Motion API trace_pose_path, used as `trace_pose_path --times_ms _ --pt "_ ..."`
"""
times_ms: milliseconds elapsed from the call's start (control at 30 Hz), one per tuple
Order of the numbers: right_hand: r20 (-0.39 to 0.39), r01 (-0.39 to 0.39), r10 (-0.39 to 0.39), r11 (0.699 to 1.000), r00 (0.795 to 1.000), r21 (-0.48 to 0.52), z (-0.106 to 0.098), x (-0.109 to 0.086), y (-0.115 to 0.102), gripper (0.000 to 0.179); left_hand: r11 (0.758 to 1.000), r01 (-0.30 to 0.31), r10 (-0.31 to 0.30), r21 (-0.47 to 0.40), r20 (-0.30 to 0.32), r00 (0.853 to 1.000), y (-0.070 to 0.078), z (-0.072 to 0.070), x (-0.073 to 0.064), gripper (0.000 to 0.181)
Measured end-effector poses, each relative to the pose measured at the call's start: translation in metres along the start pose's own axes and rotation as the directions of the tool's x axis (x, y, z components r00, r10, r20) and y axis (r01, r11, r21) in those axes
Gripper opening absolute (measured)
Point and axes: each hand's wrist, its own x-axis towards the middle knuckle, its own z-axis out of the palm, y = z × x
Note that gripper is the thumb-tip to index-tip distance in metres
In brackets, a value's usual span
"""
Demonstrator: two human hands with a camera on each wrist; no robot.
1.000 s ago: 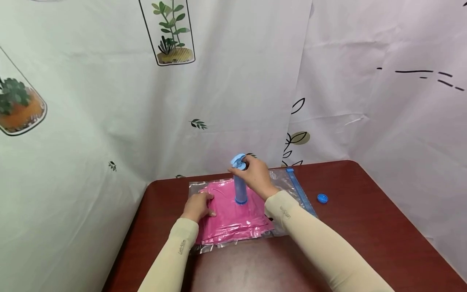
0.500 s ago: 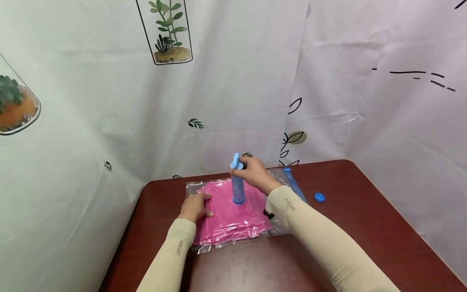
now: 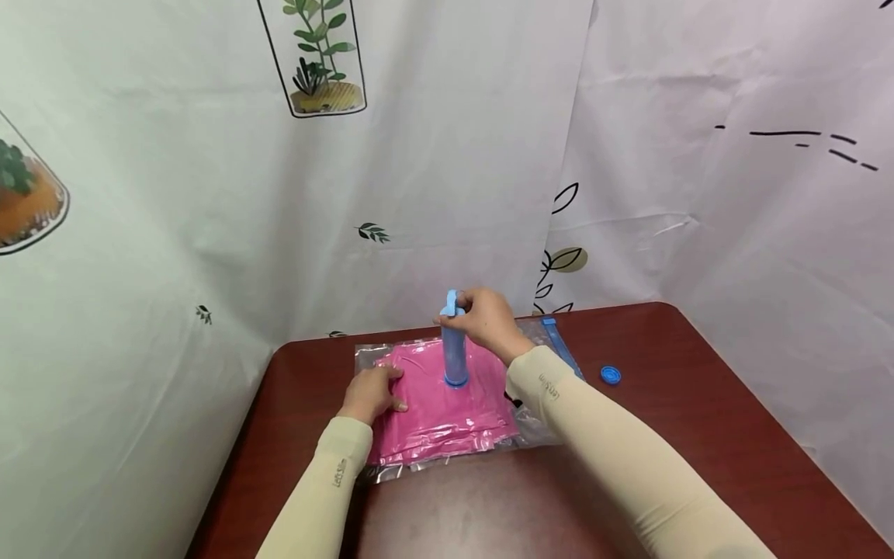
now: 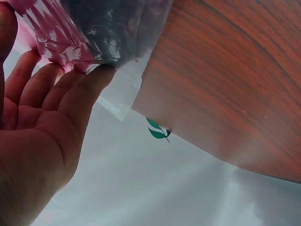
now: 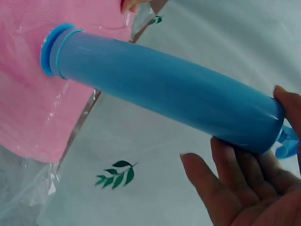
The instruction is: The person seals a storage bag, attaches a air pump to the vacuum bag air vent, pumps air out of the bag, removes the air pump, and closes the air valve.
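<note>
A blue hand pump (image 3: 455,357) stands upright on a clear plastic storage bag (image 3: 534,428) with folded pink fabric (image 3: 433,419) inside. My right hand (image 3: 491,322) holds the pump's top end, with the thumb and fingers around it just below the light blue handle (image 3: 451,302). In the right wrist view, the blue tube (image 5: 164,84) meets a round valve ring (image 5: 48,51) on the bag. My left hand (image 3: 368,394) rests on the bag's left side; in the left wrist view its fingers (image 4: 80,92) are extended against the bag's edge.
A round blue cap (image 3: 611,375) lies on the dark red table (image 3: 670,442), right of the bag. A blue slider (image 3: 549,321) sits at the far end of the bag's zip strip. White curtains (image 3: 454,155) with plant prints hang close behind and beside the table.
The pump's handle has turned from broadside to nearly edge-on, and my right hand turned with it. My left hand stays on the bag. The head view has shifted slightly.
</note>
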Motion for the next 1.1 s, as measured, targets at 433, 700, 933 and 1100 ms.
trace_pose_path --times_ms 433,700,933,1100 --pt "0.186 -0.013 -0.005 0.995 0.983 0.095 -0.007 0.005 0.008 0.062 1.000 0.010 -0.010 -0.019 0.003 1.000 -0.004 0.006 0.005 0.076" --pt "-0.055 0.016 -0.023 0.993 0.998 -0.115 0.005 -0.006 0.007 0.053 1.000 0.013 -0.012 -0.024 0.015 1.000 0.011 -0.004 -0.009 0.074" --pt "0.054 0.031 -0.025 0.992 0.998 -0.123 -0.008 0.000 0.000 0.040 1.000 0.009 -0.009 -0.027 0.024 1.000 0.007 -0.003 -0.004 0.076" --pt "0.203 -0.051 0.037 0.997 0.978 0.063 -0.012 0.010 0.001 0.056 0.999 0.019 -0.017 -0.042 0.027 0.999 0.003 -0.004 -0.003 0.075"
